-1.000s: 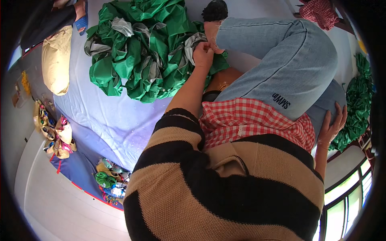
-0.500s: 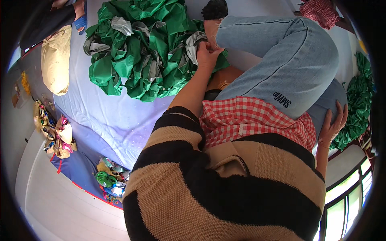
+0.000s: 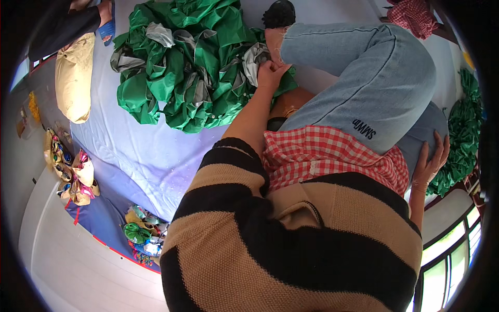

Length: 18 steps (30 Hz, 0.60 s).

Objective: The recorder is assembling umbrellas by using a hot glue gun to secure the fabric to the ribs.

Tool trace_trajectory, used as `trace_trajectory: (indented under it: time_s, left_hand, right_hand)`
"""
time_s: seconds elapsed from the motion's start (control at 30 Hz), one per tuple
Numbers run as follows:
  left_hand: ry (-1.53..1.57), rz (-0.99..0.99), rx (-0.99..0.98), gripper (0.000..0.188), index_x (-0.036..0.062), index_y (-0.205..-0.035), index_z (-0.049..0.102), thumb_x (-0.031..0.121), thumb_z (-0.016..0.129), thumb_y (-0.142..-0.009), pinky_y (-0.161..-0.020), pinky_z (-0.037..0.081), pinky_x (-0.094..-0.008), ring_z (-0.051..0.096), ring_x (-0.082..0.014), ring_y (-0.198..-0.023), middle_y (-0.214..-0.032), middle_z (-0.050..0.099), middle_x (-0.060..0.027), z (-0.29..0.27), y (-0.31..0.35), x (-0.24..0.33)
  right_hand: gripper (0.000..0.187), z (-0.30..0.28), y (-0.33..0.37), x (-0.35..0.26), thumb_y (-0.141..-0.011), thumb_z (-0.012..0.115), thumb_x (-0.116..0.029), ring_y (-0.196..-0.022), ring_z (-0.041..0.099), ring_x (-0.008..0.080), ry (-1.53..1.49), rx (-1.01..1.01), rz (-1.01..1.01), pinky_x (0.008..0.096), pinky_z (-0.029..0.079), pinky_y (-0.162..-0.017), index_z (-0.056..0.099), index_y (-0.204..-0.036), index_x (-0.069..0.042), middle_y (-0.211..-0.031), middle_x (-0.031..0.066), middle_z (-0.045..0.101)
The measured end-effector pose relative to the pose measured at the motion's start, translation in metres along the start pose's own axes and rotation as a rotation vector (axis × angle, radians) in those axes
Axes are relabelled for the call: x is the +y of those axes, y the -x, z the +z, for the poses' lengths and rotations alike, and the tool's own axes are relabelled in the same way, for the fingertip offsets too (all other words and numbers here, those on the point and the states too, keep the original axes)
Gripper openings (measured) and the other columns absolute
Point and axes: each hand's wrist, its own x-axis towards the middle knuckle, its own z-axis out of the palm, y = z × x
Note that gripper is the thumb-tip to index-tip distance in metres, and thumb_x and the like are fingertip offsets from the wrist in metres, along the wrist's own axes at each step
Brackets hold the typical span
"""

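A big crumpled heap of green cloth with a silver-grey underside [image 3: 182, 73] lies on the pale blue-lilac sheet in front of me. At its right edge, beside an ankle, my left hand [image 3: 270, 75] is closed, its fingers pinched together on the cloth. Part of the pinch is hidden by the hand itself. My right hand [image 3: 431, 162] holds nothing. It rests with fingers apart on the denim of my jeans [image 3: 379, 78], at the right. A red-and-white checked cloth [image 3: 332, 148] covers my lap.
More bunched green cloth [image 3: 462, 130] lies at the far right. Tan bundles with pink and dark bits [image 3: 78, 179] and wrapped packets [image 3: 143, 234] sit along the left. A person's foot in a blue slipper [image 3: 107, 31] and a long beige bundle [image 3: 74, 80] are at the upper left.
The fingers of my left hand have shifted slightly at the cloth's edge. The cloth sits slightly further right in view. My right hand stays in place.
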Motion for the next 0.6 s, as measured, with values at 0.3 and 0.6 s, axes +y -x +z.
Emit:
trace_trajectory:
  time_s: [0.3, 0.6]
  left_hand:
    - [0.021, 0.092, 0.300, 0.056, -0.0004, -0.098, 0.058, 0.031, 0.090, -0.063, -0.073, 0.052, -0.0323, 0.065, -0.0225, -0.081, -0.094, 0.065, -0.0112, 0.015, 0.016, 0.020]
    - [0.418, -0.245, 0.170, 0.031, -0.0026, -0.109, 0.061, 0.012, 0.068, -0.082, -0.080, 0.055, -0.0354, 0.066, -0.0259, -0.087, -0.102, 0.067, -0.0145, 0.013, 0.012, 0.013]
  right_hand:
    - [0.040, -0.002, 0.001, -0.001, -0.093, 0.061, -0.025, -0.136, 0.039, 0.0336, -0.004, -0.005, 0.002, 0.0448, 0.029, -0.112, 0.060, -0.130, -0.012, -0.147, 0.0170, 0.042]
    - [0.040, 0.000, 0.001, 0.003, -0.093, 0.060, -0.027, -0.136, 0.040, 0.0339, -0.026, -0.005, -0.001, 0.0448, 0.028, -0.112, 0.060, -0.131, -0.012, -0.147, 0.0177, 0.043]
